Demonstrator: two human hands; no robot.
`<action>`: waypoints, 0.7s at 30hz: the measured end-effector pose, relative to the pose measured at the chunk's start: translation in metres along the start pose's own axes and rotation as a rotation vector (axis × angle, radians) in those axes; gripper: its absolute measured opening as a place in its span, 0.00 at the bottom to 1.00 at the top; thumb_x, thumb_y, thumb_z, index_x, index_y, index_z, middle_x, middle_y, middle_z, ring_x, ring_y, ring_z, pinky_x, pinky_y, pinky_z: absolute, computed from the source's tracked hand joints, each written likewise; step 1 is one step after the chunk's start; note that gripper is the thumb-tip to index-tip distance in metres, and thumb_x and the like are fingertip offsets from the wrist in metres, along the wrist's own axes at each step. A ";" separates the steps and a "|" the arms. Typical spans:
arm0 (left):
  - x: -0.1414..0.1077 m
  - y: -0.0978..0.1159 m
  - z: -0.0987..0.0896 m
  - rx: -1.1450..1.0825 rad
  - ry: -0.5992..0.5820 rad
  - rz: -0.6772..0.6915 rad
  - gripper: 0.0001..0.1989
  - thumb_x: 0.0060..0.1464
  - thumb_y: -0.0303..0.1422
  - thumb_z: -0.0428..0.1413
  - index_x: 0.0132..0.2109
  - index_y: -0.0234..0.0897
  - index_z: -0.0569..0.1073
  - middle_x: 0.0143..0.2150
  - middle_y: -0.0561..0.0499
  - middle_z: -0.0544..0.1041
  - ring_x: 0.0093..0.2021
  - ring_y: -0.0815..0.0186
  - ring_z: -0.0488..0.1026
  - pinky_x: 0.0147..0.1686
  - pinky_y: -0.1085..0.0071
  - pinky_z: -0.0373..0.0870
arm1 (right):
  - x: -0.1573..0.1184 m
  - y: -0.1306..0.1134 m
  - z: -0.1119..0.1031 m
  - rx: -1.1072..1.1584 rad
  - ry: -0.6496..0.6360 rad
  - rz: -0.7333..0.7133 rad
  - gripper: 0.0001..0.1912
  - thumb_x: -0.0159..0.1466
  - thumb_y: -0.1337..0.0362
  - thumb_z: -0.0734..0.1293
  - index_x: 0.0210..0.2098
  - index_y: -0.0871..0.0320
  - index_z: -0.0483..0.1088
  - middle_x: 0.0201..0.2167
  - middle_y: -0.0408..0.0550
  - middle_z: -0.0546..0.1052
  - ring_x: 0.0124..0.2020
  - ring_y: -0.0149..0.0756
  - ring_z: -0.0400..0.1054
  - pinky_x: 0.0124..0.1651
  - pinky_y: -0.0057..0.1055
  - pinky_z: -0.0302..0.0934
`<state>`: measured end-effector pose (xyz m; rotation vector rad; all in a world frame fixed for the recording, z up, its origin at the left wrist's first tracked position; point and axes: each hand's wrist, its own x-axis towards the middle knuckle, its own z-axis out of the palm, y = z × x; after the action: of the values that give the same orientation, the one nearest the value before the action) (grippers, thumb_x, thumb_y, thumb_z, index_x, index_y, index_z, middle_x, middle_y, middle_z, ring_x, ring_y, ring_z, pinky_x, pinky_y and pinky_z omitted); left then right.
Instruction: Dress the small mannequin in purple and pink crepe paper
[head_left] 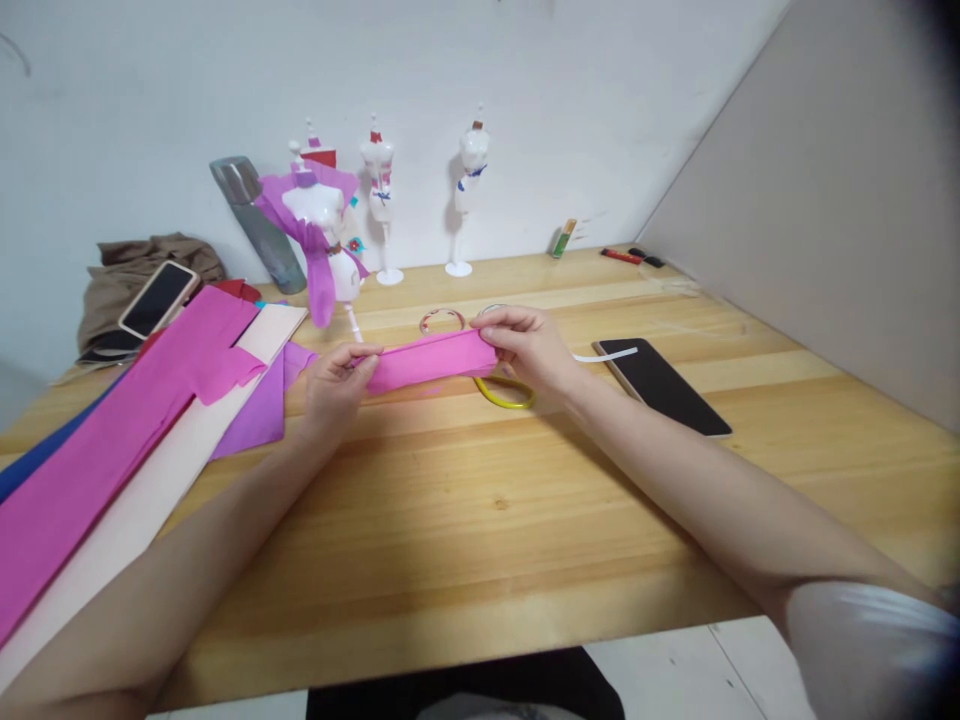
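A folded strip of bright pink material (pixel 435 361) is stretched between my two hands just above the wooden table (pixel 450 520). My left hand (pixel 337 385) pinches its left end between thumb and fingers. At the other end, my right hand (pixel 525 345) grips the upper right corner. Below the strip, near my right hand, lies a yellow ring (pixel 504 392), partly covered. Behind the strip is a patterned roll or ring (pixel 442 321). A small white mannequin (pixel 315 205) draped in purple material stands beyond my left hand.
Pink (pixel 112 460), cream and purple sheets cover the left side. Behind them are a phone (pixel 159 300), brown cloth and a leaning bottle (pixel 259 225). Two more mannequins (pixel 384 200) (pixel 471 190) stand by the wall. A dark tablet (pixel 667 385) lies right, a small green bottle (pixel 564 239) behind.
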<state>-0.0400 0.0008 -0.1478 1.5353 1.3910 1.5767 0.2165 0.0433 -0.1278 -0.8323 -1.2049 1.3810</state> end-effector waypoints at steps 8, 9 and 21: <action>-0.003 0.006 0.000 -0.074 -0.065 -0.056 0.09 0.46 0.38 0.66 0.35 0.39 0.83 0.36 0.49 0.84 0.39 0.62 0.80 0.44 0.65 0.77 | 0.004 0.000 -0.007 0.041 -0.022 0.017 0.10 0.44 0.61 0.77 0.26 0.55 0.79 0.23 0.42 0.74 0.25 0.30 0.65 0.27 0.30 0.60; -0.004 0.007 0.001 -0.082 -0.067 -0.053 0.09 0.47 0.38 0.66 0.35 0.39 0.83 0.37 0.49 0.84 0.40 0.62 0.80 0.45 0.65 0.77 | 0.004 0.000 -0.007 0.023 -0.016 0.004 0.10 0.45 0.59 0.77 0.26 0.56 0.78 0.23 0.42 0.74 0.24 0.30 0.64 0.27 0.30 0.59; -0.005 0.003 0.004 -0.066 -0.028 -0.092 0.19 0.46 0.40 0.67 0.45 0.36 0.81 0.38 0.47 0.84 0.37 0.65 0.80 0.41 0.67 0.78 | -0.001 0.001 -0.002 -0.310 0.043 -0.107 0.17 0.49 0.54 0.78 0.36 0.53 0.78 0.27 0.43 0.76 0.27 0.33 0.67 0.33 0.35 0.63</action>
<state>-0.0343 -0.0033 -0.1472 1.4288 1.3615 1.5246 0.2179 0.0429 -0.1295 -0.9912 -1.4302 1.0992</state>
